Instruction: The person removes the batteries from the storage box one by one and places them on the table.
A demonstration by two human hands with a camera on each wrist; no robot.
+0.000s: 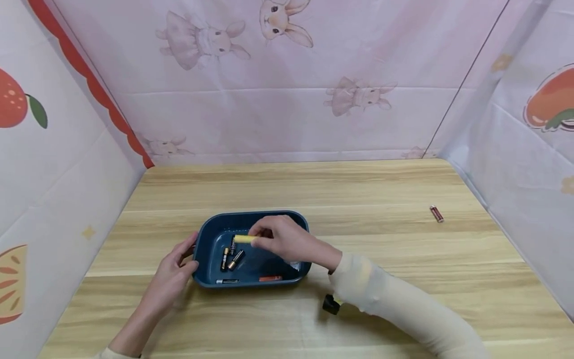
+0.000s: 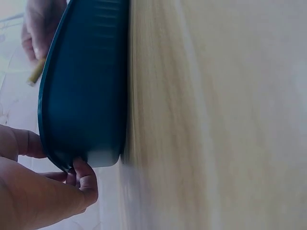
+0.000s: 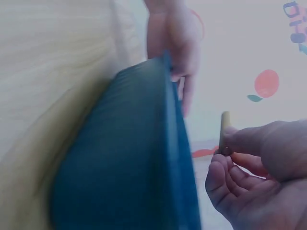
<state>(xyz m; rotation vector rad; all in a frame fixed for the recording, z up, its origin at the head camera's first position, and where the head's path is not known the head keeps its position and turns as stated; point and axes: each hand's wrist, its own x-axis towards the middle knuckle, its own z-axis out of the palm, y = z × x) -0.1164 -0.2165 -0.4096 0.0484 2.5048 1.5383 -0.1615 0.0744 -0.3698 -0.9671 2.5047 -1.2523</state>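
A dark blue tray [image 1: 251, 282] with raised walls sits on the wooden table. Its left end is gripped by my left hand [image 1: 172, 271], thumb and fingers on either side of the rim in the left wrist view. Over the tray's middle, my right hand [image 1: 284, 239] pinches a yellow battery [image 1: 244, 239] between thumb and fingers, clear of the rim in the right wrist view. Several batteries lie inside: a black-and-gold battery [image 1: 235, 260] among others at the left, a silver-and-black battery [image 1: 227, 281] and an orange battery [image 1: 270, 278] along the front wall.
A dark red battery [image 1: 437, 214] lies alone on the table [image 1: 381, 199] at the right. Below the right sleeve shows a small black object [image 1: 331, 304], its kind unclear. Printed cloth walls [image 1: 287, 124] stand at the back and both sides.
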